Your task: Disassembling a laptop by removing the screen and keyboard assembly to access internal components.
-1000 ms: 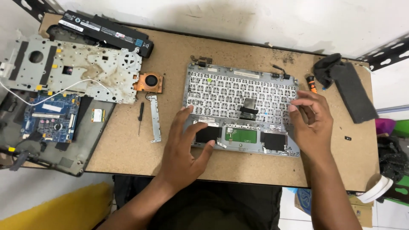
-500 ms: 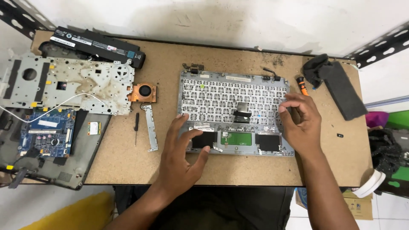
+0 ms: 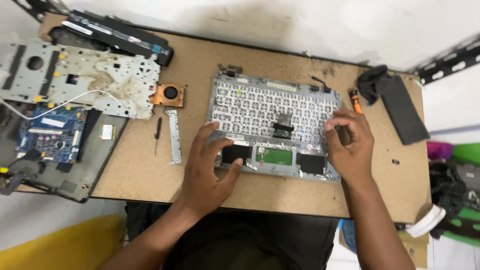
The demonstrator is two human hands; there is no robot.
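A brown particle-board counter is carrying everything here. Near its middle, an upturned silver laptop palmrest with the keyboard's underside showing is lying flat. Just left of it, a narrow grey metal bracket and a slim black screwdriver are lying side by side, with a copper-coloured cooling fan above them. A stained silver metal chassis plate is overhanging the left edge. At the right end, a black foam block is resting beside a small orange-handled tool.
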